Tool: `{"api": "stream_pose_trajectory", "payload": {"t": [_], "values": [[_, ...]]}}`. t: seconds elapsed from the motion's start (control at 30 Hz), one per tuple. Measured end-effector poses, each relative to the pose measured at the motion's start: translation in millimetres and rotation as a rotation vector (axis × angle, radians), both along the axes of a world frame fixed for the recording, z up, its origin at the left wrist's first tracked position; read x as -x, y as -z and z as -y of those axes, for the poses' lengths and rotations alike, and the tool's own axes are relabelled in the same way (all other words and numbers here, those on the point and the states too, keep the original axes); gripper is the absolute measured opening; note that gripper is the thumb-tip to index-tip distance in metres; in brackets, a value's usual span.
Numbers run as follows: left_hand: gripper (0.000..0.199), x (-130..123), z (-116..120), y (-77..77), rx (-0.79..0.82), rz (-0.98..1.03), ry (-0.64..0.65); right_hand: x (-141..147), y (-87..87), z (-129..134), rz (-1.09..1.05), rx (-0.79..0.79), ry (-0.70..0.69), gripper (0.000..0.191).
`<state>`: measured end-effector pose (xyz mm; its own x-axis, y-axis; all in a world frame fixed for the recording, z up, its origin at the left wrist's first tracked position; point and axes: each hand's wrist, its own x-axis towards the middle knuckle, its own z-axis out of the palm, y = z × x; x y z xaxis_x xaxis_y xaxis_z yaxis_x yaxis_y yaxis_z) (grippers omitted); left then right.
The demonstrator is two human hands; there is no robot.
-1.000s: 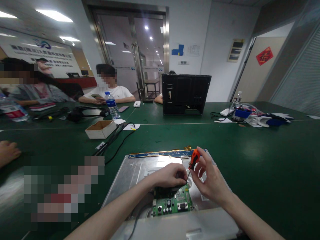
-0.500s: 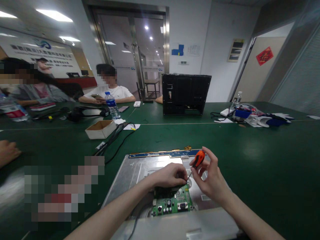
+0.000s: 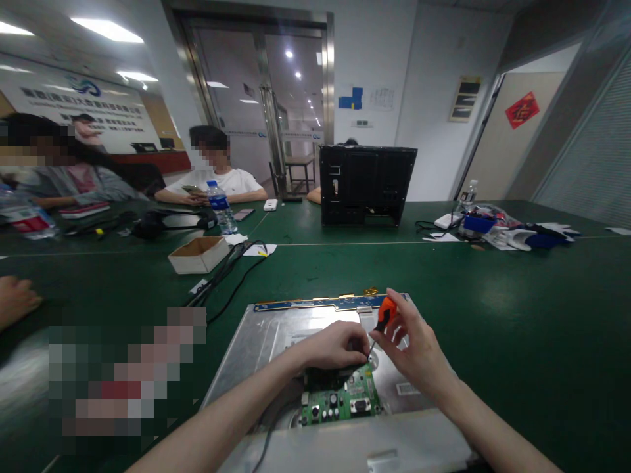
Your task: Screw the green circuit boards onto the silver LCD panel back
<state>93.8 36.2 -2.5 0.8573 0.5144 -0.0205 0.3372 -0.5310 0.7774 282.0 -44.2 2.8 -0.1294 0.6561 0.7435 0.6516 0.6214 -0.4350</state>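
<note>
My right hand (image 3: 411,338) grips an orange and black screwdriver (image 3: 386,314) by its handle, with the shaft slanting down to the left. Its tip meets the upper right corner of a green circuit board (image 3: 340,399). My left hand (image 3: 340,345) is closed in a pinch beside the tip, over the board's upper edge; whatever its fingers hold is hidden. The board lies on the silver metal back of a display panel (image 3: 246,368). A narrow blue circuit strip (image 3: 305,305) runs along the panel's far edge.
Left of the panel, black cables (image 3: 221,269) run past an open cardboard box (image 3: 197,256). A black monitor housing (image 3: 367,187) stands at the back. Gloves (image 3: 517,236) lie far right, a water bottle (image 3: 221,209) far left. Another person's hand (image 3: 17,301) rests at the left edge.
My right hand has shifted slightly left, and the screwdriver has turned and stands more upright. My left hand stays in place.
</note>
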Motion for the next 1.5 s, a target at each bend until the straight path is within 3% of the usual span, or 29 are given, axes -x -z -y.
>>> {"api": "stream_pose_trajectory", "payload": {"t": [0.3, 0.7, 0.93, 1.23, 1.5], "values": [[0.005, 1.0, 0.1, 0.0, 0.007, -0.001, 0.004, 3.3, -3.7, 6.9, -0.020, 0.071, -0.025, 0.069], [0.006, 1.4, 0.9, -0.8, 0.004, -0.009, 0.005, -0.2, -0.3, 2.3, -0.042, 0.067, -0.016, 0.060], [0.006, 0.6, 0.1, 0.4, 0.005, -0.017, -0.006, 2.7, -5.0, 6.1, -0.044, 0.093, -0.008, 0.071], [0.011, 1.5, -0.4, 0.4, -0.012, -0.026, -0.001, 2.0, 3.6, 2.5, -0.057, 0.078, 0.043, 0.067], [0.008, 1.6, 0.1, -1.7, -0.024, -0.023, 0.000, 3.3, -4.8, 5.4, 0.004, 0.068, 0.001, 0.070]]}}
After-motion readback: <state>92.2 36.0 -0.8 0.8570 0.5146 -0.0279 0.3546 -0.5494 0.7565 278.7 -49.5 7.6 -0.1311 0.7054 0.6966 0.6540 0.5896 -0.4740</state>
